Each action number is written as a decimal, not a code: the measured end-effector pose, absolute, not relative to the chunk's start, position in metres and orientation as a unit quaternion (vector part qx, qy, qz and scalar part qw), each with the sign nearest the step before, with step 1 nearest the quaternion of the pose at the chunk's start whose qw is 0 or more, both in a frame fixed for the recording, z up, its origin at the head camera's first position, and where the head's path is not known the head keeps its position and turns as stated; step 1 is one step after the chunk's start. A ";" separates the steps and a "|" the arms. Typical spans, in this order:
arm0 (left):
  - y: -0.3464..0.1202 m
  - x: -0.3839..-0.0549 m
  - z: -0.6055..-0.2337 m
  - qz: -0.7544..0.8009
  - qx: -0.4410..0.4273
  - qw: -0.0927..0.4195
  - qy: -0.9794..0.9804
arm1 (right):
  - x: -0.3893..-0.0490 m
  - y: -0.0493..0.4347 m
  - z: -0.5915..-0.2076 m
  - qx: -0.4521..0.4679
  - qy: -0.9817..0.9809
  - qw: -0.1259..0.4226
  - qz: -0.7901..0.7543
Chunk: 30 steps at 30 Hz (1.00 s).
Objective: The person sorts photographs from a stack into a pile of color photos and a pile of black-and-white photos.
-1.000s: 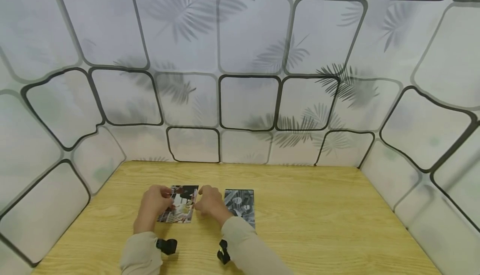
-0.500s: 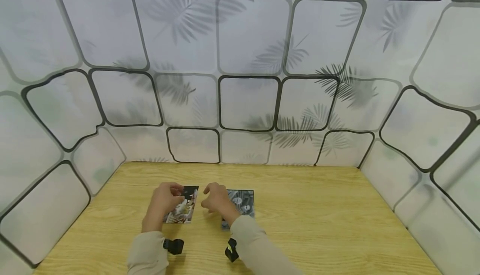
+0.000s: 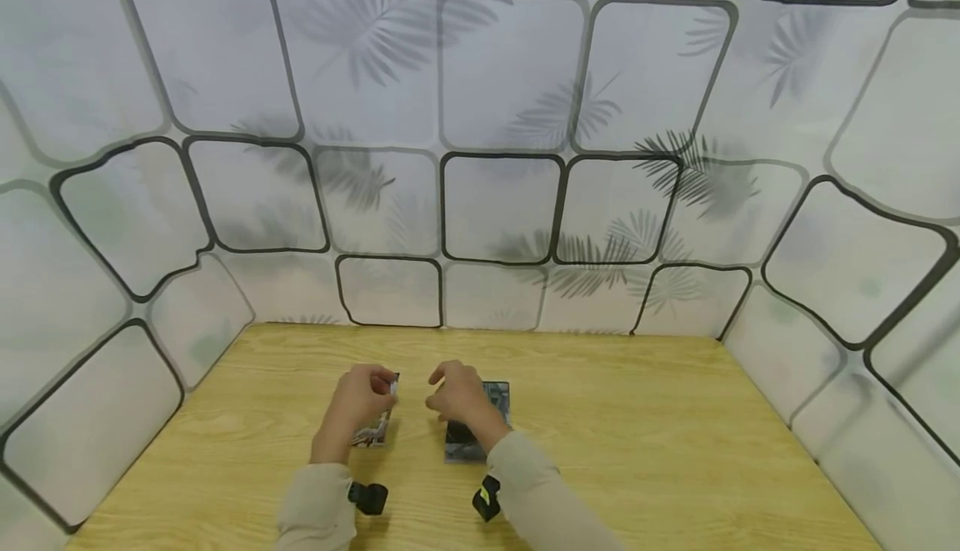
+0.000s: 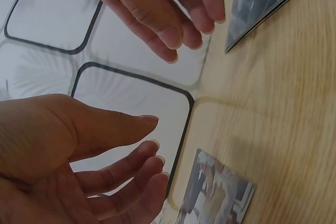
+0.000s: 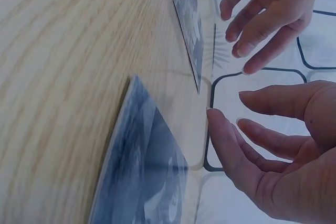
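My left hand (image 3: 357,409) hovers over the colour photo card (image 3: 372,433) on the table, covering most of it in the head view. In the left wrist view this card (image 4: 216,191) lies apart from my left hand (image 4: 100,156), whose fingers are loosely bent around nothing. My right hand (image 3: 461,401) is above a stack of grey photo cards (image 3: 467,451) and hides part of it. From the right wrist, the stack (image 5: 140,166) shows a thick edge, and my right hand (image 5: 278,153) has a gap between thumb and fingers, with nothing held.
The pale wooden table (image 3: 637,426) stretches away to both sides of the cards. Patterned fabric walls (image 3: 495,201) with dark outlines and leaf prints stand behind it and at its sides. A black wrist camera (image 3: 367,498) is strapped at each cuff.
Both hands have shifted right together and a little up. The left hand now covers more of the colour card, and the right has moved farther over the grey stack. The cards have stayed put.
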<state>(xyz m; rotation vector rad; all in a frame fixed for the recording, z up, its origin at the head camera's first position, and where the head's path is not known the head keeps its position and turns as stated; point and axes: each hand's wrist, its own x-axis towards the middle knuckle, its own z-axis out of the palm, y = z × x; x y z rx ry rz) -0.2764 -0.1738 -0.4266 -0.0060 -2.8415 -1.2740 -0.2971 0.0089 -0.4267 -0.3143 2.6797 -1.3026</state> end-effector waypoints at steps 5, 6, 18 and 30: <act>-0.162 -0.274 -0.424 -0.408 -0.012 0.012 -0.913 | -0.298 0.022 -0.425 -0.106 0.903 0.064 -0.413; -0.161 -0.275 -0.424 -0.409 -0.013 0.013 -0.912 | -0.298 0.024 -0.425 -0.103 0.904 0.063 -0.410; -0.138 -0.276 -0.434 -0.417 -0.037 0.030 -0.908 | -0.296 0.053 -0.420 -0.075 0.920 0.068 -0.378; -0.112 -0.276 -0.445 -0.406 -0.076 0.039 -0.910 | -0.293 0.078 -0.425 -0.055 0.921 0.060 -0.382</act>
